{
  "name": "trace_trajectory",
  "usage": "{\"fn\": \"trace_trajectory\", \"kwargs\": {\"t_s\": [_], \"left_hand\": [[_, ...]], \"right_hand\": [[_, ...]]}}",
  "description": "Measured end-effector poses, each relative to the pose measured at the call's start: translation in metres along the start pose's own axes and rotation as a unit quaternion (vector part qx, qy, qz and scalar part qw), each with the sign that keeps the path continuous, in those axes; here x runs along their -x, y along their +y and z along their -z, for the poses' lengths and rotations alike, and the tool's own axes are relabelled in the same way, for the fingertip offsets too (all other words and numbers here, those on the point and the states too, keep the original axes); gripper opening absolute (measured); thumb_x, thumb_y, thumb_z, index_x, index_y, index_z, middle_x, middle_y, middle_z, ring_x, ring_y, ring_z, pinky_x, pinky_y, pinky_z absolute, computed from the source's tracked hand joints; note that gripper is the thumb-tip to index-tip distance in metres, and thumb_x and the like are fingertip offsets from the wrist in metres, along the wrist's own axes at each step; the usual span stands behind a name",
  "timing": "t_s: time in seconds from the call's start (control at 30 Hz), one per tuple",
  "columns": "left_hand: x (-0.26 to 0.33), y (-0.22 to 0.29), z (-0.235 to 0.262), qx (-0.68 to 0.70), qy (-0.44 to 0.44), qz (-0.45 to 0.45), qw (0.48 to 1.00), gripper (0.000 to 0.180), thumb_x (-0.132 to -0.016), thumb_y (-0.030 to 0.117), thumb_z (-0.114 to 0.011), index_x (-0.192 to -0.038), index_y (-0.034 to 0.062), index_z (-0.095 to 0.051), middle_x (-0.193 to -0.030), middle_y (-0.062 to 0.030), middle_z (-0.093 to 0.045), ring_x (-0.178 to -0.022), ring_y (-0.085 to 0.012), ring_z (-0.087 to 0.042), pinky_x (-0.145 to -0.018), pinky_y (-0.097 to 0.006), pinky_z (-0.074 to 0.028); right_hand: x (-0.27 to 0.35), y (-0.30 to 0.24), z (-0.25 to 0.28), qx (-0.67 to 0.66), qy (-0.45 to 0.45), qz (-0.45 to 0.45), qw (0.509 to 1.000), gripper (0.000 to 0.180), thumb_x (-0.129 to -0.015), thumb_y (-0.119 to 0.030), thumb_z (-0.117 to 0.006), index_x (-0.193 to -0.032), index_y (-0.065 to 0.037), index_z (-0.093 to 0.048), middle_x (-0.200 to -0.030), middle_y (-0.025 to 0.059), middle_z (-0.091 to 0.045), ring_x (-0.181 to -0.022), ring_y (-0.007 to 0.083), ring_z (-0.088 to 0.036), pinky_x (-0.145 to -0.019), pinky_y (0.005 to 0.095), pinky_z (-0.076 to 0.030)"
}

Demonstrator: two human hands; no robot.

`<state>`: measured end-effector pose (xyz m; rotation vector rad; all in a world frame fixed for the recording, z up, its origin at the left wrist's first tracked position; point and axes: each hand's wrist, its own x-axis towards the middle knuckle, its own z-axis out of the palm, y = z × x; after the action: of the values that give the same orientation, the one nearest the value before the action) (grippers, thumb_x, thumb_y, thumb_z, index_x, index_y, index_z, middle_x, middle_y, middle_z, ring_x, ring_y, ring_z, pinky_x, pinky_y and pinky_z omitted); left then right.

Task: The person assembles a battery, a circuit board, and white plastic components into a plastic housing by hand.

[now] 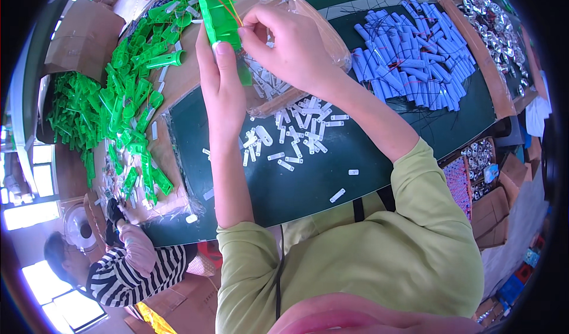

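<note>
The left hand (220,73) grips a green plastic housing (217,8) from below, thumb up along its near edge, holding it tilted above the counter (308,180). The right hand (283,41) is pinched closed at the housing's right side, fingertips on thin red and yellow wires (232,11) that run along its open inside. Whether a small part sits between those fingertips cannot be told.

Judging from what lies about, the work looks well under way but far from done. To the left of the left hand a large heap of green plastic pieces (127,97) spreads over a brown board; whether these are finished or waiting cannot be told. Just below and under the right hand, a clear plastic bag (314,20) spills small white strips (293,135) across the dark counter, many loose and unused. Further right of the right hand lies a thick pile of blue cylindrical cells (415,55) with fine leads, and beyond it a tray of shiny metal parts (492,20). The stocks look plentiful, so much assembly seems left.

At the lower left another person in a striped sleeve (127,275) works at the same counter.
</note>
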<state>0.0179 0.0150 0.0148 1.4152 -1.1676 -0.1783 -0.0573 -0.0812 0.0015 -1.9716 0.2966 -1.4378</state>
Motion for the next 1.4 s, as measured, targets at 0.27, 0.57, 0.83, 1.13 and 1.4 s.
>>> {"fn": "trace_trajectory", "kwargs": {"t_s": [0.27, 0.57, 0.83, 1.13, 1.4], "left_hand": [[-0.004, -0.017, 0.003, 0.085, 0.05, 0.071, 0.993, 0.042, -0.099, 0.028, -0.034, -0.131, 0.0004, -0.037, -0.118, -0.0109, -0.05, -0.109, -0.0168, -0.047, -0.093, -0.03, -0.037], [-0.003, -0.019, 0.006, 0.249, 0.07, 0.177, 0.95, 0.037, -0.096, 0.023, -0.042, -0.128, 0.0049, -0.041, -0.112, -0.0065, -0.054, -0.102, -0.0149, -0.052, -0.087, -0.03, -0.042], [-0.005, -0.033, 0.011, 0.299, 0.056, 0.177, 0.936, 0.027, -0.092, 0.011, -0.046, -0.118, 0.0031, -0.045, -0.099, -0.006, -0.058, -0.09, -0.0137, -0.056, -0.079, -0.027, -0.044], [-0.003, -0.028, 0.007, 0.295, 0.047, 0.168, 0.94, 0.029, -0.093, 0.013, -0.04, -0.119, 0.0025, -0.044, -0.102, -0.0145, -0.06, -0.089, -0.0202, -0.059, -0.076, -0.033, -0.049], [-0.007, -0.035, 0.019, 0.262, 0.037, 0.134, 0.955, 0.029, -0.092, 0.011, -0.04, -0.12, 0.0017, -0.043, -0.101, -0.0133, -0.059, -0.09, -0.0193, -0.058, -0.079, -0.032, -0.047]], "right_hand": [[0.011, -0.002, -0.014, 0.072, -0.064, 0.013, 0.995, 0.012, -0.079, -0.014, -0.057, -0.075, -0.005, -0.051, -0.057, 0.0103, -0.057, -0.054, 0.0298, -0.058, -0.05, 0.0398, -0.045], [0.018, -0.001, -0.023, 0.157, -0.022, 0.136, 0.978, 0.011, -0.075, -0.011, -0.059, -0.075, -0.005, -0.05, -0.056, 0.0059, -0.055, -0.055, 0.0235, -0.059, -0.051, 0.0361, -0.045], [0.02, -0.002, -0.023, 0.161, -0.015, 0.158, 0.974, 0.011, -0.072, -0.012, -0.061, -0.075, -0.007, -0.051, -0.06, 0.0057, -0.056, -0.056, 0.0222, -0.059, -0.051, 0.0342, -0.044], [0.024, -0.008, -0.02, 0.2, -0.017, 0.162, 0.966, 0.015, -0.073, -0.014, -0.058, -0.084, -0.005, -0.056, -0.062, 0.0029, -0.059, -0.054, 0.0218, -0.059, -0.052, 0.0319, -0.045], [0.022, -0.013, -0.02, 0.137, -0.07, 0.104, 0.983, 0.011, -0.072, -0.013, -0.06, -0.081, -0.008, -0.057, -0.06, 0.0062, -0.057, -0.054, 0.0263, -0.058, -0.047, 0.0379, -0.044]]}}
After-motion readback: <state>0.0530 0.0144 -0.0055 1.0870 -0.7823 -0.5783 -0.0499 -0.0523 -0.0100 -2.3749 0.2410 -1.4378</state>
